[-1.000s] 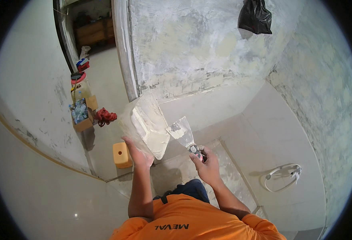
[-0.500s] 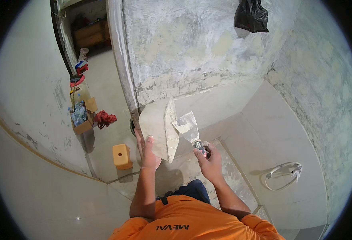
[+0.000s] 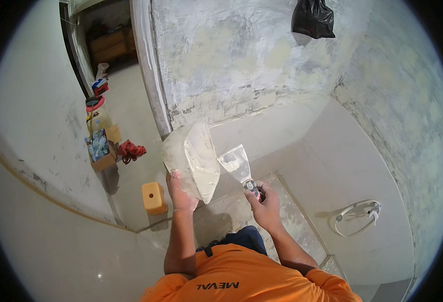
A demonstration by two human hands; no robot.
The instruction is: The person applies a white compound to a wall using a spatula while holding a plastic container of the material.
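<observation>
My left hand (image 3: pixel 182 195) grips a pale, rounded putty pan (image 3: pixel 177 148) from beneath, thumb on its near side. The pan is tilted, and thick off-white putty (image 3: pixel 201 163) coats the side turned to the right. In my right hand (image 3: pixel 265 207) is a putty knife (image 3: pixel 241 170), fingers wrapped round its dark handle. Its wide blade points up and left, carries a smear of putty, and stands a small gap away from the pan. The pan's inside is mostly hidden.
Beyond the pan rises a patchy plastered wall (image 3: pixel 221 60) with a black plastic bag (image 3: pixel 313 19) hanging on it. A yellow stool (image 3: pixel 154 198) stands left, near a cardboard box (image 3: pixel 103 160) and red cloth (image 3: pixel 130 151). A white hose (image 3: pixel 355 216) hangs on the right wall.
My left hand has drawn the pan left and turned it, so more of its putty-covered side shows. The knife blade, formerly at the pan's edge, is now apart from it.
</observation>
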